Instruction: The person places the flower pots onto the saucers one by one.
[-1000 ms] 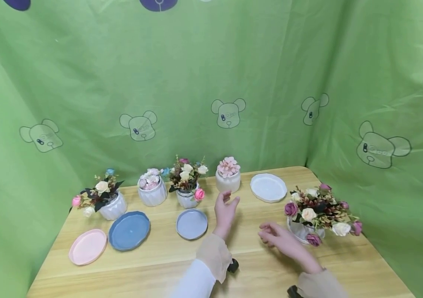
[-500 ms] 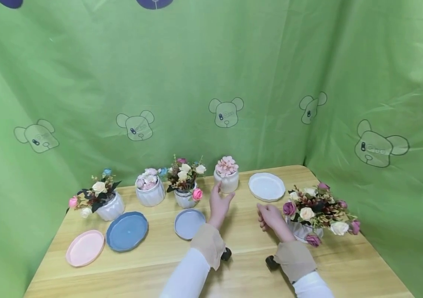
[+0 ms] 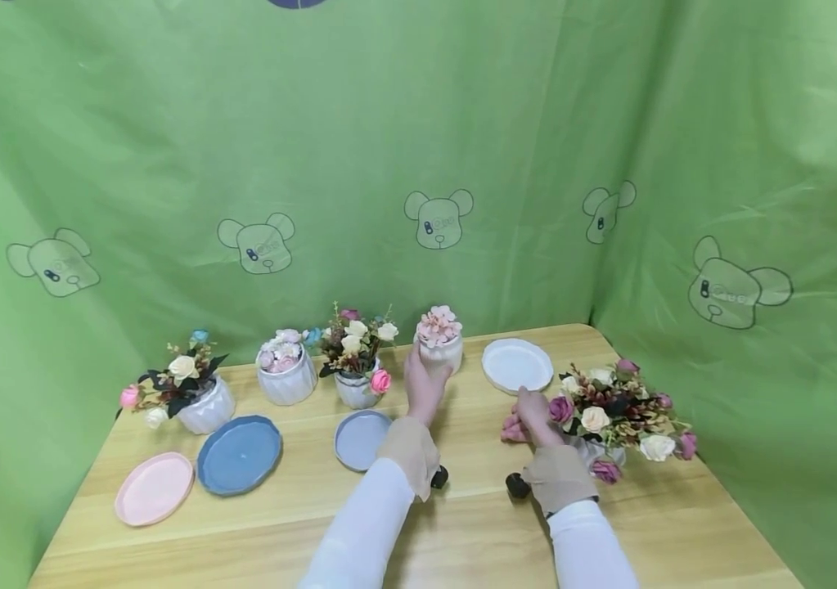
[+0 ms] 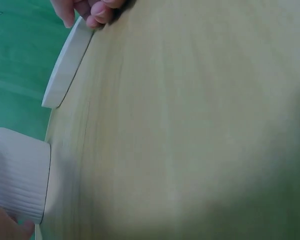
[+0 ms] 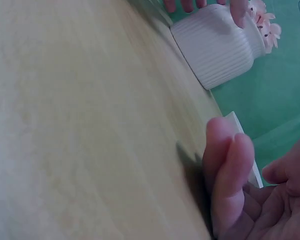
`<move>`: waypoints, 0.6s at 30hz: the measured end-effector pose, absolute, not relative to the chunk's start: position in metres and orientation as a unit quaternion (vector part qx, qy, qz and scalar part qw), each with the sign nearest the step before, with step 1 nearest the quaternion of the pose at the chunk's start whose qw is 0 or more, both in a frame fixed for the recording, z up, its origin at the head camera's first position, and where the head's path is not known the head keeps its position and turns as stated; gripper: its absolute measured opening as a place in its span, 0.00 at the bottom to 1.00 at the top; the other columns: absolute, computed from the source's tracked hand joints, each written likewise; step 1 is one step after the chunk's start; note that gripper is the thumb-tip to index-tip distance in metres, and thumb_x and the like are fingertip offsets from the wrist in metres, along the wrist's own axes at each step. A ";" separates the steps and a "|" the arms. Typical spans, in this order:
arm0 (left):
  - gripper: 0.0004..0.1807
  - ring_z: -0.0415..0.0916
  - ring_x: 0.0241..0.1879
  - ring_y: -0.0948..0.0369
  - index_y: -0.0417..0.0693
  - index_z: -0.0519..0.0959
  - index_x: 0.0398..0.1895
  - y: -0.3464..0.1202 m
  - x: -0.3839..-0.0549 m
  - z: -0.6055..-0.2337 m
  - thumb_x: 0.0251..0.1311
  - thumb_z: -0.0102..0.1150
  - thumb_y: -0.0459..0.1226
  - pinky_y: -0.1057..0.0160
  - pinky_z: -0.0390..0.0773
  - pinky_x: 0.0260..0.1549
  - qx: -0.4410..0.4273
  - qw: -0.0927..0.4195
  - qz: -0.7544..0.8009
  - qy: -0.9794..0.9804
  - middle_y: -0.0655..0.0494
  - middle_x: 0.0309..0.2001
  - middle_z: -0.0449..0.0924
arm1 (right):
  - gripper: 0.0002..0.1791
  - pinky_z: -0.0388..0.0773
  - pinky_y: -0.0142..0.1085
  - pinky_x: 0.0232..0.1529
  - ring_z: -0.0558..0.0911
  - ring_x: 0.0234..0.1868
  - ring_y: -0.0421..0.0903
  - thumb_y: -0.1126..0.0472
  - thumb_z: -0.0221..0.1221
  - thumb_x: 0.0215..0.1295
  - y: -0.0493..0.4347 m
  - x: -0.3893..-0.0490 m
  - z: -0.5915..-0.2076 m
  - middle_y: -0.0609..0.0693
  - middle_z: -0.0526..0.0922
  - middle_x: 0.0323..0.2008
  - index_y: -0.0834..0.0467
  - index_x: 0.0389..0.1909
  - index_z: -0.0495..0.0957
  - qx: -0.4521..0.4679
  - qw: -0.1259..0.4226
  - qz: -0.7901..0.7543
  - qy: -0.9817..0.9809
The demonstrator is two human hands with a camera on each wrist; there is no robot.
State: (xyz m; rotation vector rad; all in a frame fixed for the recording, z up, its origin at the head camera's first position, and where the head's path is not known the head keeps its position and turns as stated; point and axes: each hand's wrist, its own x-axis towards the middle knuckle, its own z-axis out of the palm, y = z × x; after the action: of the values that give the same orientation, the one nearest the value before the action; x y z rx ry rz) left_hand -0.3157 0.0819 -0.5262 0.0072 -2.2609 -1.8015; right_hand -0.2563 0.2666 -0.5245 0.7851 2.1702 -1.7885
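Note:
My left hand is at the front left of a white ribbed pot of pale pink flowers. Its fingers lie along the pot's side and the thumb is held apart in front; in the right wrist view the pot stands upright below those fingertips. At the near edge of a white scalloped plate is my right hand. Its thumb and bent fingers stand apart, with the rim of the plate showing behind the gap in the right wrist view.
Close to the right forearm stands a wide pot of purple and cream roses. Left of the hands are more flower pots, a grey-blue plate, a blue plate and a pink plate. A green curtain hangs behind the table.
My left hand has moved forward to the pink-flowered pot. The right hand has gone forward to the white plate's near edge, and its palm has turned downward. The view has shifted slightly.

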 end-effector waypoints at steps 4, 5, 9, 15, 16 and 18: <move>0.49 0.63 0.67 0.43 0.42 0.56 0.74 0.086 -0.326 -0.524 0.47 0.72 0.36 0.47 0.61 0.71 0.025 0.117 -0.619 -0.777 0.38 0.69 0.61 | 0.29 0.84 0.35 0.20 0.80 0.13 0.46 0.48 0.25 0.77 0.266 -0.259 -0.523 0.53 0.76 0.15 0.69 0.42 0.66 0.277 0.113 -0.608 0.735; 0.50 0.63 0.68 0.44 0.43 0.56 0.74 0.087 -0.328 -0.523 0.47 0.72 0.36 0.47 0.61 0.71 0.033 0.113 -0.617 -0.778 0.39 0.70 0.61 | 0.29 0.83 0.35 0.20 0.80 0.13 0.46 0.48 0.25 0.77 0.266 -0.260 -0.523 0.53 0.76 0.15 0.69 0.41 0.66 0.279 0.114 -0.609 0.734; 0.51 0.63 0.67 0.43 0.43 0.56 0.73 0.089 -0.336 -0.521 0.46 0.75 0.39 0.46 0.63 0.70 0.060 0.109 -0.603 -0.788 0.39 0.70 0.60 | 0.27 0.83 0.34 0.20 0.81 0.13 0.46 0.50 0.25 0.77 0.264 -0.261 -0.523 0.53 0.77 0.15 0.68 0.38 0.66 0.277 0.120 -0.612 0.731; 0.55 0.61 0.68 0.41 0.44 0.54 0.74 0.093 -0.347 -0.522 0.45 0.76 0.44 0.44 0.62 0.70 0.066 0.090 -0.580 -0.807 0.39 0.72 0.57 | 0.26 0.83 0.34 0.19 0.81 0.13 0.46 0.51 0.26 0.77 0.266 -0.261 -0.525 0.53 0.77 0.14 0.67 0.37 0.65 0.280 0.119 -0.615 0.728; 0.56 0.61 0.69 0.41 0.45 0.53 0.75 0.094 -0.349 -0.523 0.44 0.76 0.44 0.44 0.62 0.70 0.066 0.086 -0.577 -0.810 0.40 0.72 0.57 | 0.26 0.83 0.34 0.19 0.80 0.13 0.47 0.51 0.26 0.77 0.266 -0.261 -0.525 0.53 0.77 0.14 0.67 0.37 0.65 0.281 0.119 -0.617 0.725; 0.57 0.60 0.69 0.41 0.46 0.51 0.76 0.094 -0.352 -0.525 0.44 0.76 0.45 0.43 0.61 0.70 0.067 0.078 -0.572 -0.814 0.39 0.72 0.56 | 0.26 0.83 0.34 0.19 0.81 0.13 0.47 0.51 0.26 0.76 0.267 -0.261 -0.525 0.54 0.77 0.15 0.67 0.37 0.65 0.279 0.120 -0.616 0.727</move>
State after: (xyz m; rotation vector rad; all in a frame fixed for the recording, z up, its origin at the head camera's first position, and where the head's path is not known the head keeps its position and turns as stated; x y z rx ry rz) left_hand -0.3518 0.0939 -0.5249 0.2006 -2.4363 -1.7129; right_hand -0.2608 0.2666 -0.5251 0.8148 2.1231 -1.8000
